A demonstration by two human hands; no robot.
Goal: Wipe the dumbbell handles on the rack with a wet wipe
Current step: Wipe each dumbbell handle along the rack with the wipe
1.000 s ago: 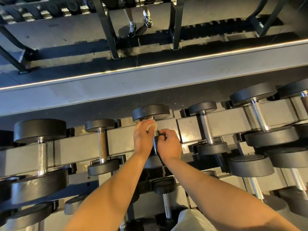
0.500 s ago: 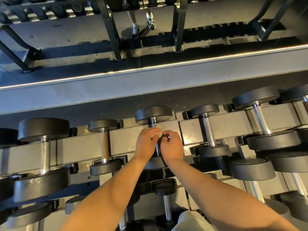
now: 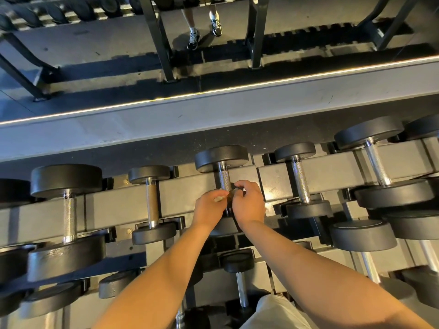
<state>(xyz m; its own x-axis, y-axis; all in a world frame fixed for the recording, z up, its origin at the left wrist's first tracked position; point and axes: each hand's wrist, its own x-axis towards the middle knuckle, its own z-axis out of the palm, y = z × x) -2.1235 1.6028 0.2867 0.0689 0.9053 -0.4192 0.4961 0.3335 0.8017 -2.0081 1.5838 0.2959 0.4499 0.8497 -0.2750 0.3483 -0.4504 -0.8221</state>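
Both hands are in on the middle dumbbell (image 3: 222,158) on the top tier of the rack (image 3: 332,170). It lies across the rail with its long axis running straight away from the person: one black round head points to the far side, and the near head is mostly hidden under the wrists. Between the heads runs the handle (image 3: 224,178), bright chrome with a fine knurled grip. Its far half is bare and catches the light, while its near half is covered by fingers.

The left hand (image 3: 209,208) sits just left of the handle with its fingers curled in, pinching a small pale wad, the wet wipe (image 3: 218,199), right against the metal. It is blurred, so its folds cannot be read. The right hand (image 3: 249,205) is on the other side, touching or nearly touching the left. Its thumb and forefinger arch tightly toward the handle. Whether they grip the handle or a corner of the wipe, I cannot tell.

The other dumbbells lie parallel, handles pointing the same way. There is a slim one (image 3: 152,198) to the left, a big-headed one (image 3: 69,210) beyond it, another slim one (image 3: 300,181) to the right, then a heavier one (image 3: 377,162). On the lower tier, a small dumbbell (image 3: 240,281) sits between the forearms. At the very top, someone's legs in trainers (image 3: 204,27) stand by dark uprights.
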